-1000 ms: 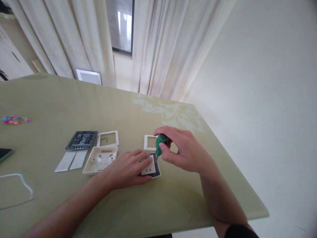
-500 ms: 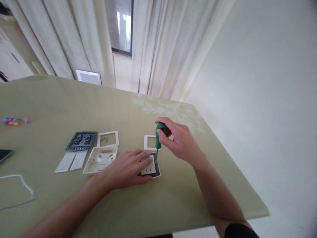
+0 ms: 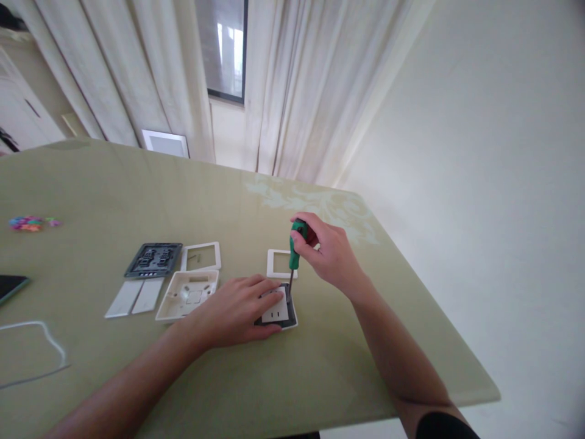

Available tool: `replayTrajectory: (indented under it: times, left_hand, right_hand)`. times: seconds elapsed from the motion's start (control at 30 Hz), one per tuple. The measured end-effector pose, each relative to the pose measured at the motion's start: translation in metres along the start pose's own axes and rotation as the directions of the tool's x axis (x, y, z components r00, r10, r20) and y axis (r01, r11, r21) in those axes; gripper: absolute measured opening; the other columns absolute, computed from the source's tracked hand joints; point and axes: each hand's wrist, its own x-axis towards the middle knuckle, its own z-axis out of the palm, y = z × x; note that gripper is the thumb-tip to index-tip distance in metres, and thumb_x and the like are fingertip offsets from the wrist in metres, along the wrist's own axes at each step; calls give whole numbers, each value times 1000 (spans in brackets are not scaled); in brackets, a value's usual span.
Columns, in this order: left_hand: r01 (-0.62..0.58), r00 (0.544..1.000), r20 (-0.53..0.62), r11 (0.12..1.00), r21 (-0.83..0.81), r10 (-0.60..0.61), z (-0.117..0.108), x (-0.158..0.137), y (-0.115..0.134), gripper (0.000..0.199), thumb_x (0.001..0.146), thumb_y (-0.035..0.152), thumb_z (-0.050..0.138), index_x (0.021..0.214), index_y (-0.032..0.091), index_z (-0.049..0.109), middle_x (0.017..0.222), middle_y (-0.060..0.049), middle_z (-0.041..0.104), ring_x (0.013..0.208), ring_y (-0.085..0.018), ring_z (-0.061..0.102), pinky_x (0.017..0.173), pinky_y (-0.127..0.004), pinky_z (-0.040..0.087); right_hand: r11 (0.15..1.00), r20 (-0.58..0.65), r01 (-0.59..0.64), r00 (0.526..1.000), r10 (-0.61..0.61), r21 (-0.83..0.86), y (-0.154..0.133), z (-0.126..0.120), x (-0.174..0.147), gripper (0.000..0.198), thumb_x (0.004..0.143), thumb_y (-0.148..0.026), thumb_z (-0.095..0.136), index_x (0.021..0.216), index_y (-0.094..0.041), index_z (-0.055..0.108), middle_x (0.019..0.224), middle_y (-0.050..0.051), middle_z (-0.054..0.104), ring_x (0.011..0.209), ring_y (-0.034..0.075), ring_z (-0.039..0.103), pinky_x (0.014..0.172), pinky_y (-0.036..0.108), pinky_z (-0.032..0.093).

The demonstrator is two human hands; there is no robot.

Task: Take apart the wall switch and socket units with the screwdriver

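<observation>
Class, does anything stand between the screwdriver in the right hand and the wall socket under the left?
Nothing visible does. The green-handled screwdriver, held in the right hand, reaches down to the right side of the wall socket. The left hand covers part of the socket, but lies left of the screwdriver.

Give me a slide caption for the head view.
Left hand rests on a socket panel; right hand holds a green screwdriver, its tip at the panel's dark border.

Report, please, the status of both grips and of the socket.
Right grip: holding screwdriver, tip at socket. Left grip: resting on socket, partly covering it. White frame beyond, seemingly not in the way.
</observation>
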Motion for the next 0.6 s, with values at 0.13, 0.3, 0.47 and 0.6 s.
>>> replayTrajectory:
  times: [0.13, 0.3, 0.47, 0.6]
  left_hand:
    - [6, 1000, 14, 1000, 0, -6, -1, 1, 0, 47, 99, 49, 76, 135, 19, 67, 143, -16, 74, 119, -36, 75, 95, -50, 63]
    - [7, 1000, 27, 1000, 4, -7, -3, 1, 0, 46, 101, 50, 74, 136, 20, 67, 143, -15, 74, 120, -36, 75, 95, -49, 64]
    - [8, 1000, 20, 1000, 4, -8, -3, 1, 0, 46, 101, 51, 74, 135, 20, 67, 143, -15, 74, 120, -35, 75, 97, -49, 63]
    - [2, 1000, 18, 1000, -7, -2, -4, 2, 0, 46, 100, 49, 75, 134, 19, 67, 143, -16, 74, 121, -36, 75, 98, -49, 63]
  right_hand:
    - [1000, 0, -11, 1000, 11, -17, 1, 1, 0, 26, 106, -35, 61, 126, -20, 68, 90, 2, 75, 73, 16, 67, 74, 27, 52]
    - [999, -12, -21, 1000, 21, -29, 3, 2, 0, 27, 105, -35, 62, 126, -20, 69, 90, 2, 74, 71, 15, 67, 74, 27, 52]
    - [999, -37, -23, 999, 22, -45, 6, 5, 0, 30, 105, -37, 63, 127, -18, 70, 88, 2, 73, 69, 15, 66, 73, 27, 51]
    - [998, -61, -19, 998, 15, -57, 8, 6, 0, 30, 105, -38, 62, 126, -18, 70, 88, 2, 74, 69, 15, 66, 73, 26, 52]
